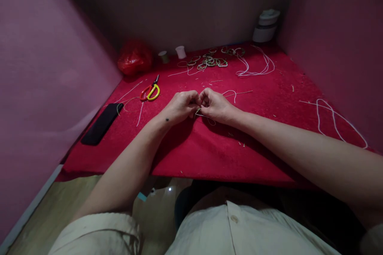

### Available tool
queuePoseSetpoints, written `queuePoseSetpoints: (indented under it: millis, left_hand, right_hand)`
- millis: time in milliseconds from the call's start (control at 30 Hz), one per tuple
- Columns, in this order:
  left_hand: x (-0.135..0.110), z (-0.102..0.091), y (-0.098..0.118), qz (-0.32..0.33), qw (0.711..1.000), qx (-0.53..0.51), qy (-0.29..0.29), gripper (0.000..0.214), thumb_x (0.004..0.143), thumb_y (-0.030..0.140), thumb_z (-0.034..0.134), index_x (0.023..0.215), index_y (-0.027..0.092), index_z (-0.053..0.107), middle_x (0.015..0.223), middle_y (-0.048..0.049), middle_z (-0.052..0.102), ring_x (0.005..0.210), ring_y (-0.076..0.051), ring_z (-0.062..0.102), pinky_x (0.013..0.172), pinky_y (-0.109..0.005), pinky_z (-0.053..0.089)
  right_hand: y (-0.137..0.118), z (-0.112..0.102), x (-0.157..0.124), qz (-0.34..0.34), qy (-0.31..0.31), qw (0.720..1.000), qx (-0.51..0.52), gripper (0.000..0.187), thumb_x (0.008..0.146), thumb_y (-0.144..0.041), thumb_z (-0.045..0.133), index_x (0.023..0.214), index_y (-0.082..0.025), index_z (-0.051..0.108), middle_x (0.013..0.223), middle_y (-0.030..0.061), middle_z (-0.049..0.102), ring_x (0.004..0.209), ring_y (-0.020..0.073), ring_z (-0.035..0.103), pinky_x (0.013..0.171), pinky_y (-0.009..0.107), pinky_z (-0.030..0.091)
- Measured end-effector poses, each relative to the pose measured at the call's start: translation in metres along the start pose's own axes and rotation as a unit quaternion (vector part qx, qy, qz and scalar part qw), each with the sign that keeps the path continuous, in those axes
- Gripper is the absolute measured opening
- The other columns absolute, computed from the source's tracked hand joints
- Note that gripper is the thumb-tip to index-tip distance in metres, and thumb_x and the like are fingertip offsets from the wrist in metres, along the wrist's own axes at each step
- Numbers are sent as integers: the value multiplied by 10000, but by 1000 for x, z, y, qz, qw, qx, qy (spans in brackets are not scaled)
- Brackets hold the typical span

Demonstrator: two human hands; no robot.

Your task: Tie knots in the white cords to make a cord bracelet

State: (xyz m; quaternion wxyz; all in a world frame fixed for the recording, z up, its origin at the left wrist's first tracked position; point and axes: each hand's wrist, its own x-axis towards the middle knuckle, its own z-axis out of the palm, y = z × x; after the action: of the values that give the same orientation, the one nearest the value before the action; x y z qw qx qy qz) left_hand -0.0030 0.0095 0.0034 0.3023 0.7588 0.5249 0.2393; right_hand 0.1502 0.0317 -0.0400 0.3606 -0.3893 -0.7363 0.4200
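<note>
My left hand (183, 105) and my right hand (216, 104) meet over the middle of the red cloth, fingertips pinched close together. Between them runs a thin cord (203, 116), white with a greenish part, its loose ends hanging below my fingers. Both hands are closed on this cord; the exact grip is partly hidden by the fingers. Past my right hand, a white cord end (235, 95) curls out onto the cloth. Scissors (150, 91) with one red and one yellow handle lie to the left of my left hand.
A black phone-like slab (102, 124) lies at left. Behind are a red plastic bag (135, 56), two thread spools (180, 52), braided cord loops (211, 62) and a white container (266, 26). White cords (260, 72) lie at right. Walls flank the red-covered table (203, 163).
</note>
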Motion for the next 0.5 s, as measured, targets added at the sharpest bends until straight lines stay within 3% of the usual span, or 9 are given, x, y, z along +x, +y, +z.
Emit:
queuePoseSetpoints:
  millis: [133, 300, 333, 433, 500]
  left_hand:
    - [-1, -4, 4, -23, 999, -36, -3, 46, 713, 132, 585, 745, 164, 587, 475, 40, 547, 436, -85, 510, 451, -183, 351]
    - [-17, -14, 21, -47, 987, -80, 130, 41, 724, 157, 607, 765, 158, 606, 453, 55, 508, 391, -73, 449, 427, -191, 336]
    - [-23, -15, 24, -47, 990, -66, 119, 32, 730, 172, 612, 757, 157, 619, 455, 51, 512, 397, -75, 454, 431, -192, 338]
    - [-39, -9, 29, -52, 998, 21, -2, 88, 756, 214, 612, 723, 156, 671, 499, 13, 583, 436, -96, 507, 457, -206, 363]
    - [-45, 1, 28, -39, 992, 117, -11, 97, 762, 225, 627, 739, 172, 704, 602, -25, 663, 529, -125, 570, 529, -227, 401]
  right_hand:
    - [0, -1, 0, 17, -7, 999, 32, 241, 703, -147, 629, 796, -222, 419, 624, -42, 499, 564, 113, 458, 503, 264, 348]
    - [-8, -8, -3, 71, -46, 989, 123, 312, 672, 2, 541, 862, -212, 418, 588, -68, 496, 457, 88, 435, 419, 243, 338]
    - [-10, -9, -4, 79, -54, 985, 141, 327, 665, 17, 529, 869, -211, 415, 581, -73, 496, 438, 85, 430, 404, 240, 335]
    - [-13, -11, -4, 88, -59, 981, 164, 354, 646, 45, 523, 868, -209, 413, 559, -84, 487, 405, 80, 417, 378, 234, 332]
    - [-14, -11, -3, 90, -55, 981, 165, 366, 637, 58, 525, 864, -208, 414, 548, -88, 487, 394, 77, 416, 368, 230, 329]
